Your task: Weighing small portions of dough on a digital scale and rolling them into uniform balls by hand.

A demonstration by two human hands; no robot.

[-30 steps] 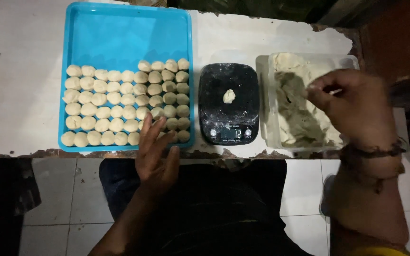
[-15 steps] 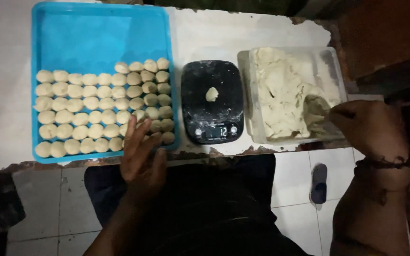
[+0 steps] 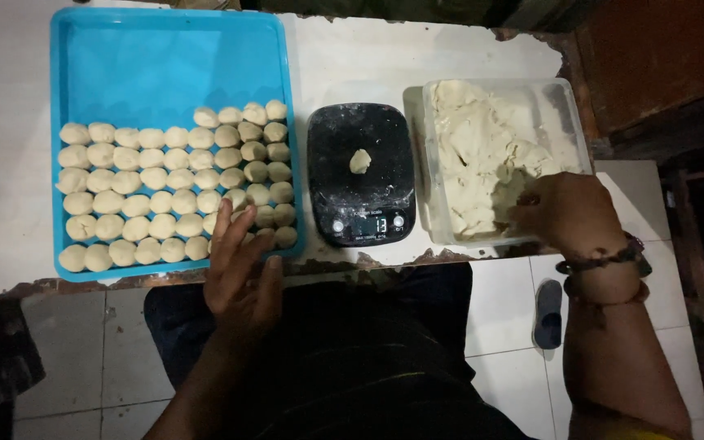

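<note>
Dough, pale and lumpy, filling most of a clear plastic tub at the right of the tabletop. Reaching into the tub's near edge: right hand, fingers curled down into the dough, pinching at the mass; how much is gripped cannot be told, fingertips being buried. Wearing a dark bracelet at the wrist. Resting flat at the near right corner of a blue tray: left hand, fingers spread and open, holding nothing, fingertips touching the nearest dough balls. Lying in tidy rows across the near half of the tray, those balls, small and rounded, with the far half of the tray bare. Sitting between tray and tub: black kitchen scale, dusted with flour, display glowing at its near edge. Sitting alone on the middle of the scale platform: one small dough piece. Showing below the tabletop's chipped near edge: tiled floor and a dark slipper.
</note>
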